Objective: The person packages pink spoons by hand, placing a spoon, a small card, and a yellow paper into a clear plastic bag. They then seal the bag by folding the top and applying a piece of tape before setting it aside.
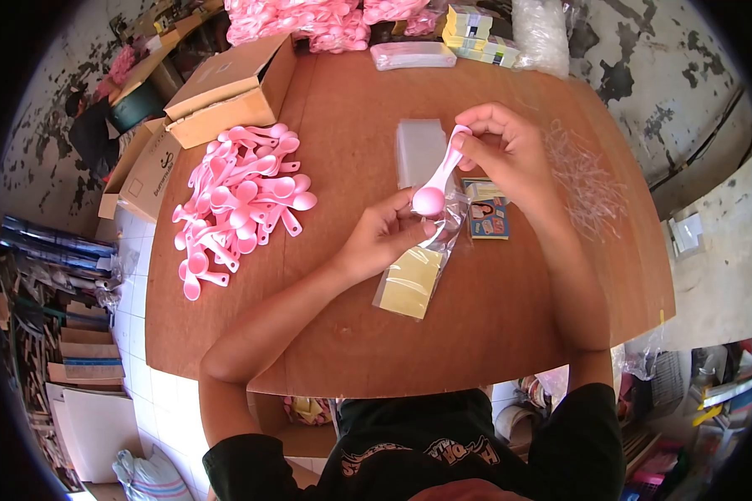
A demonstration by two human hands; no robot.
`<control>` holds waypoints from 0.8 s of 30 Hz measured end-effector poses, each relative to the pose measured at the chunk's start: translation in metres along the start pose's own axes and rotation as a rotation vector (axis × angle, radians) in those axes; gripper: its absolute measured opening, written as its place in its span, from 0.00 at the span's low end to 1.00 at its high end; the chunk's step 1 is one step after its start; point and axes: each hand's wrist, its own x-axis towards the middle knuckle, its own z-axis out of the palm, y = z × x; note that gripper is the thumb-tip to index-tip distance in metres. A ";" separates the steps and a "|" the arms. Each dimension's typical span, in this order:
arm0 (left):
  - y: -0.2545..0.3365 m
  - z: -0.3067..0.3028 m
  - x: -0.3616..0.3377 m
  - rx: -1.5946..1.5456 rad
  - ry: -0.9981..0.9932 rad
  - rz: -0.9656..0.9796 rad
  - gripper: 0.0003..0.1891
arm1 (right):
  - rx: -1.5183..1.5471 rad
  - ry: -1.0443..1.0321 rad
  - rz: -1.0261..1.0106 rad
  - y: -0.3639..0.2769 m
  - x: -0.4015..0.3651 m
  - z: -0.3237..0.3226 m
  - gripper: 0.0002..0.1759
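Observation:
Pinched in my right hand [503, 149] is the handle of a pink measuring spoon [430, 199], its round bowl pointing down toward my left hand. My left hand [386, 234] grips a clear plastic bag [444, 235] near its top, and the spoon's bowl is at the bag's mouth. Inside the bag's lower part shows a yellowish card [411, 280]. Behind the hands lies a stack of clear plastic bags [420, 146]. Beside the bag sits a stack of printed cards [488, 219]. A pile of pink spoons [241, 196] spreads over the table's left side.
A cardboard box [230, 88] stands at the table's back left. Clear strips [585, 179] lie tangled on the right. Along the back are bagged pink spoons [301, 23], yellow card bundles [468, 29] and a plastic roll [541, 37]. A person [94, 134] is at the far left.

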 end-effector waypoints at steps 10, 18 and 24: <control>0.016 0.006 0.003 0.039 0.029 0.026 0.24 | -0.004 -0.048 -0.012 -0.004 -0.007 0.001 0.09; 0.022 0.005 0.006 -0.087 0.123 -0.021 0.23 | -0.070 -0.137 -0.175 -0.013 -0.019 0.015 0.08; 0.034 0.007 0.005 -0.139 0.104 -0.084 0.22 | -0.224 -0.223 -0.117 -0.025 -0.022 0.012 0.06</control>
